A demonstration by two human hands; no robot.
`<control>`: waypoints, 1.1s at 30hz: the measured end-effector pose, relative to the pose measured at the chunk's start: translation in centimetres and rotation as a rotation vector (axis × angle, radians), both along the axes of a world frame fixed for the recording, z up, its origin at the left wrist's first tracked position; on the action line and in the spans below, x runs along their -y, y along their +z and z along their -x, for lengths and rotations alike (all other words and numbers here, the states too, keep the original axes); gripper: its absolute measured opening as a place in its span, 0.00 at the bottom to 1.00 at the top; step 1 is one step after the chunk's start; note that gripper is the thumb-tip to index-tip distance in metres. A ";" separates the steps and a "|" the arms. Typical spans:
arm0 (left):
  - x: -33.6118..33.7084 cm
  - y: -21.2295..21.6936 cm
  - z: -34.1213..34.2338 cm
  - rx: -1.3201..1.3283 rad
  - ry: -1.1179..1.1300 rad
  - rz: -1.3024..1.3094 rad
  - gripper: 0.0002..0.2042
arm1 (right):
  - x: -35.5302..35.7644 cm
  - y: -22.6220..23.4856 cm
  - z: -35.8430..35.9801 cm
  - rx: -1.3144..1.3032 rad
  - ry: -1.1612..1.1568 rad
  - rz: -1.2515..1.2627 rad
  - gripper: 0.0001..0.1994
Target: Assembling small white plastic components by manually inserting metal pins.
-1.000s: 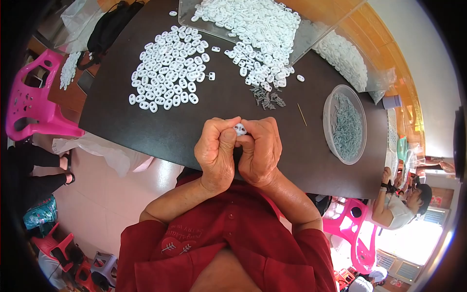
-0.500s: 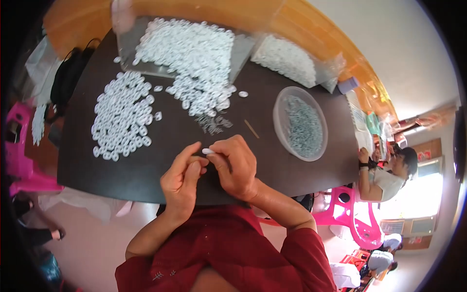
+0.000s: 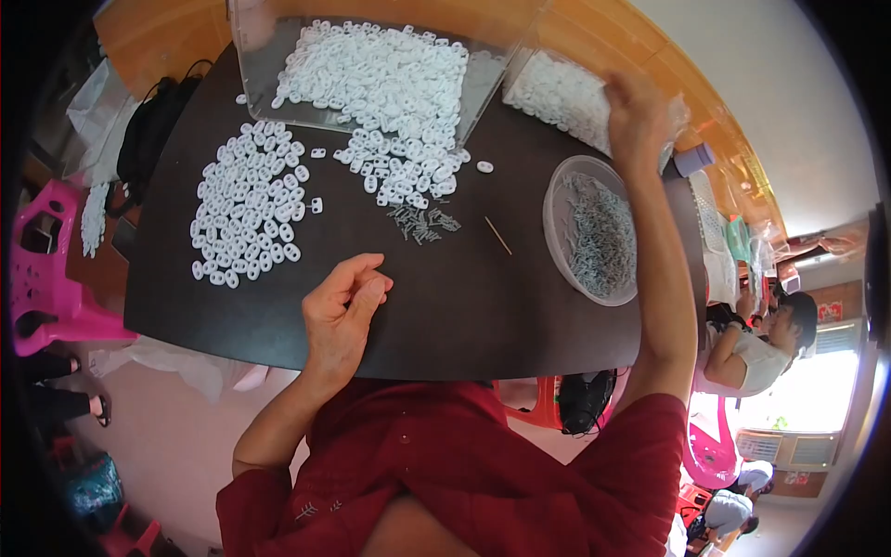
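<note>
Well, at the far left stands a pink plastic chair [image 3: 46, 278], with a black bag [image 3: 153, 130] next along. On the dark table [image 3: 445, 325], a loose spread of white oval pieces [image 3: 246, 204] lies flat, each pierced by two holes. Two small white pieces [image 3: 317, 205] sit just beside its right edge, apart from each other. Nearer the person, the left hand [image 3: 339, 311] is half curled above the table, its thumb drawn in toward the bent fingers; I cannot tell whether something small is pinched there. Beyond it, a clear tray [image 3: 483, 93] holds a heap of similar white pieces, and more lie before its near edge. Against these rests a little pile of grey pins [image 3: 422, 223], then a thin wooden stick [image 3: 498, 237]. Farther back is a clear bag [image 3: 561, 102] of white pieces, and nearer, a round tub [image 3: 559, 218] of grey pins. The right hand [image 3: 639, 125], blurred, is over the right part of the bag, its forearm crossing the tub's right side; whether it grips anything I cannot tell. Beyond come a purple container [image 3: 694, 160] and a seated co-worker [image 3: 761, 357].
</note>
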State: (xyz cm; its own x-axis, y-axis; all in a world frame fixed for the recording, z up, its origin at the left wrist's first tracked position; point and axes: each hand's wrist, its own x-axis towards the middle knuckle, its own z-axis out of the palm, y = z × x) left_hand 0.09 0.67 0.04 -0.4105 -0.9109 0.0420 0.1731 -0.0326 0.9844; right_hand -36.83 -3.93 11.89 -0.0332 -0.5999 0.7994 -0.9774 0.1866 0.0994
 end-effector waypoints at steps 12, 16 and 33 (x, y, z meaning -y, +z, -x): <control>4.4 0.8 1.3 0.494 0.040 0.785 0.12 | -1.4 -9.8 -6.5 0.237 0.189 -0.555 0.08; 4.7 0.2 2.2 0.657 -0.039 0.948 0.12 | -0.9 -10.5 -5.5 0.254 0.222 -0.488 0.06; 4.6 0.5 0.4 0.535 -0.053 0.693 0.09 | -0.9 -10.8 -7.4 0.418 0.278 -0.641 0.06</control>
